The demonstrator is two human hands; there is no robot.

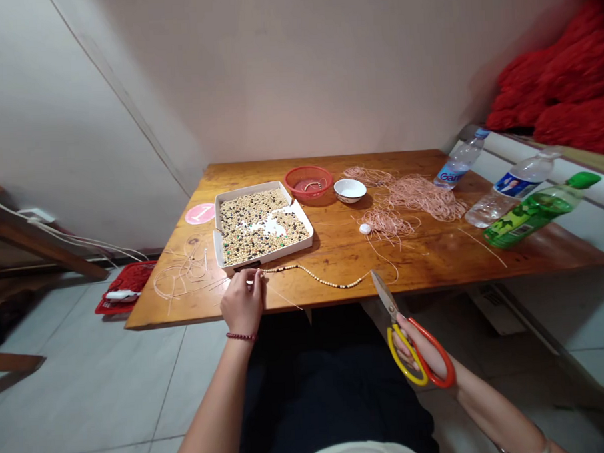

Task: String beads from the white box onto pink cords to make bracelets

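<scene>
Wooden table (433, 247) against a plain wall, with a red basket on the floor (127, 284) at its left. On the left corner lie loose cords (181, 272) and a pink disc (200, 213). Next comes a white tray (217, 247) full of mixed beads. Just in front of it the left hand (242, 302) pinches one end of a bead string (314, 276), which lies along the near edge of the table. Its cord looks filled with beads for most of its length, with a bare tail at the right end, so the threading seems largely done, while plenty of beads remain in the tray. Further back stand a small red bowl (290, 180) and a white bowl (350, 190), then a heap of cord (421, 194). Below the table edge the right hand (422, 358) grips the scissors (407, 335), fingers through the loops, blades together and pointing up at that tail. Three bottles (510, 189) lie at the far right.
</scene>
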